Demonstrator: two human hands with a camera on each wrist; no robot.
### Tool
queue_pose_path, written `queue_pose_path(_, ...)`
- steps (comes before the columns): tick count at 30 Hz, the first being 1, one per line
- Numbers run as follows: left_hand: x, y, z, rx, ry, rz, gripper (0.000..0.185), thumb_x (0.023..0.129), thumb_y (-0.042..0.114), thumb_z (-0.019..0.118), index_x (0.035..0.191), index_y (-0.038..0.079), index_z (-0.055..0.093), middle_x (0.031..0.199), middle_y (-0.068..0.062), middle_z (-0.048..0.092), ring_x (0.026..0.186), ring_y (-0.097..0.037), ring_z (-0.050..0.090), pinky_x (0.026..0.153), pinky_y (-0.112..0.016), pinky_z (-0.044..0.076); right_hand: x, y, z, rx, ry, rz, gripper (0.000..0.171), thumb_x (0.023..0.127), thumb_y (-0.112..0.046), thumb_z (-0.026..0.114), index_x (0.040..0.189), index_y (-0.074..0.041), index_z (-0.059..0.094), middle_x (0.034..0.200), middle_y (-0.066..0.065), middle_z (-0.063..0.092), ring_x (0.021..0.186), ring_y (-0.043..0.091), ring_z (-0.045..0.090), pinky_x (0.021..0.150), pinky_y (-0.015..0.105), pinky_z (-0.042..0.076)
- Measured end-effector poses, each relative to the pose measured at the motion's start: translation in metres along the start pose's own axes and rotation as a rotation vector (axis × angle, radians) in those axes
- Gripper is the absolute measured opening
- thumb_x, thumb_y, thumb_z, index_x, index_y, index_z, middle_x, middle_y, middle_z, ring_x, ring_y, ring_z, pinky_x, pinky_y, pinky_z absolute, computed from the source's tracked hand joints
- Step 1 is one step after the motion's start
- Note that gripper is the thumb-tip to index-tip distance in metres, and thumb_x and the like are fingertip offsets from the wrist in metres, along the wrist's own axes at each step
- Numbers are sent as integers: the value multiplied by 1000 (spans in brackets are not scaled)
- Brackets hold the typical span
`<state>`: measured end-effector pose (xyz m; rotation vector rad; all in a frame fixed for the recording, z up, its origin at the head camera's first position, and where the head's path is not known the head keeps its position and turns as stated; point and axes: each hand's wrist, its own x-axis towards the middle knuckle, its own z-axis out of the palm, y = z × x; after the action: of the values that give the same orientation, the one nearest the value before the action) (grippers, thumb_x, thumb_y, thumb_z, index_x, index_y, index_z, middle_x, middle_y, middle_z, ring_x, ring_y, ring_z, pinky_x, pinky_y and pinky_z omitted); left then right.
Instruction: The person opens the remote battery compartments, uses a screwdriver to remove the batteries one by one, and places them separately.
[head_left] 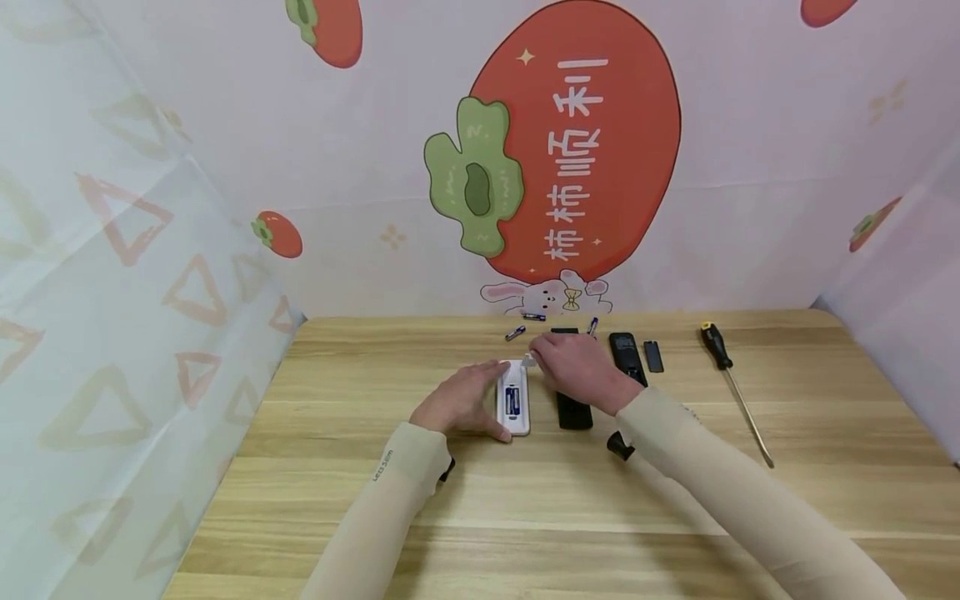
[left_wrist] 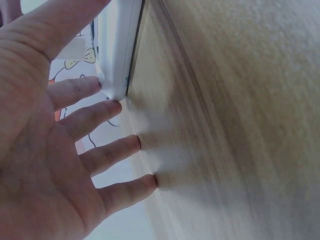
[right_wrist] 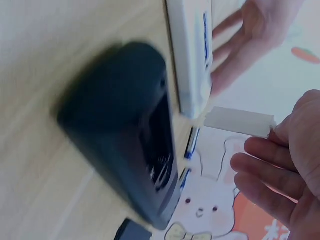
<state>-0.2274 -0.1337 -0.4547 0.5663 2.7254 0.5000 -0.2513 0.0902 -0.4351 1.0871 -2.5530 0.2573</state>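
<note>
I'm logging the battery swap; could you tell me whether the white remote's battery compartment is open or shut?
Open: the white remote shows blue batteries uncovered, and the right hand holds its white cover off it.

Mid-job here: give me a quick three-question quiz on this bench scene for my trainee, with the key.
1. True or false: batteries sit in the open bay of the white remote.
2. What does the right hand hold? A) the screwdriver B) a small white cover C) a loose battery
3. How does the left hand meet the white remote?

Key
1. True: blue-labelled cells show in the bay.
2. B: it pinches the cover just off the remote's far end.
3. Fingers straight, it rests against the remote's left side on the table, not gripping it.
</note>
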Motion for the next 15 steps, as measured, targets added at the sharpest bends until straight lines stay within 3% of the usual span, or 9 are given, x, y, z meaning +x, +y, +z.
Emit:
queue_pose_path(7,-1,-1,0,-1,1,-6,118,66,49,94,161,18,32,164,-6,31,149,-30,31,120,-46,27,9,13,3,-45,-137,67,17,97,-15,69,109,-4,70,101,11,74,77,23,70,73,38,60)
queue_pose_path(15,0,-1,1,3,1,-2,118,66,49,94,161,18,31,164,-6,30,149,-30,29,120,-46,26,15,20,10,-44,-215,116,18,98,-18,68,110,-6,71,103,11,73,81,24,69,80,41,60)
